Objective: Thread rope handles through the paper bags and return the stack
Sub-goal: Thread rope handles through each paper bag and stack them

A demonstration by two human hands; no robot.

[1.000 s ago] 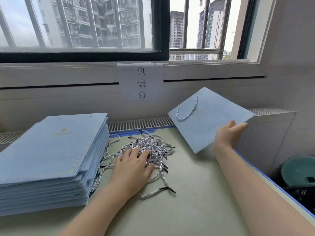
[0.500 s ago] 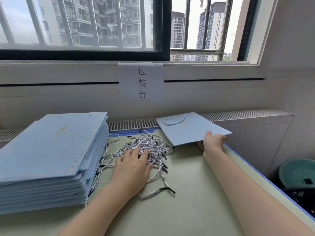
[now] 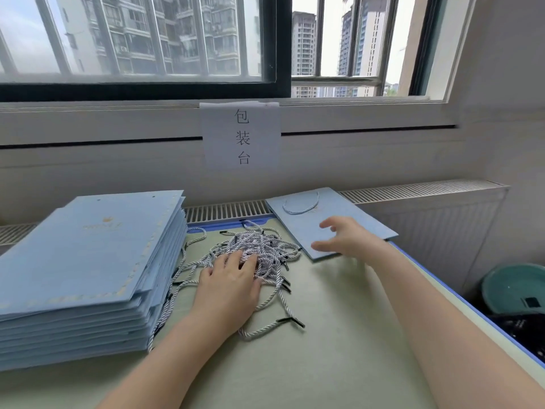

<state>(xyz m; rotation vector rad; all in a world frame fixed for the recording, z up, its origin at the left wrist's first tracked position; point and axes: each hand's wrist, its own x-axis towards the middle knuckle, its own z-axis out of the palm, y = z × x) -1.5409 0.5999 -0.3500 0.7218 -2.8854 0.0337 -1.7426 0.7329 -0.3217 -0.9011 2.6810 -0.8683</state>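
A tall stack of flat light-blue paper bags (image 3: 88, 261) lies on the left of the table. A tangled pile of white-and-grey rope handles (image 3: 259, 246) with black tips sits in the middle. My left hand (image 3: 230, 287) rests flat on the near side of the pile, fingers spread over the ropes. One blue bag with a rope handle threaded (image 3: 309, 219) lies flat at the back right, partly over the vent. My right hand (image 3: 348, 237) hovers over its near edge with the fingers apart, holding nothing.
The pale green table (image 3: 324, 349) has a blue right edge. A radiator vent (image 3: 224, 211) runs along the back under a paper sign (image 3: 240, 135) on the wall. A teal basin (image 3: 516, 287) sits on the floor at the right.
My right hand brought the threaded bag down from the air, laid it flat at the back right and let go of it. My left hand stayed on the ropes.
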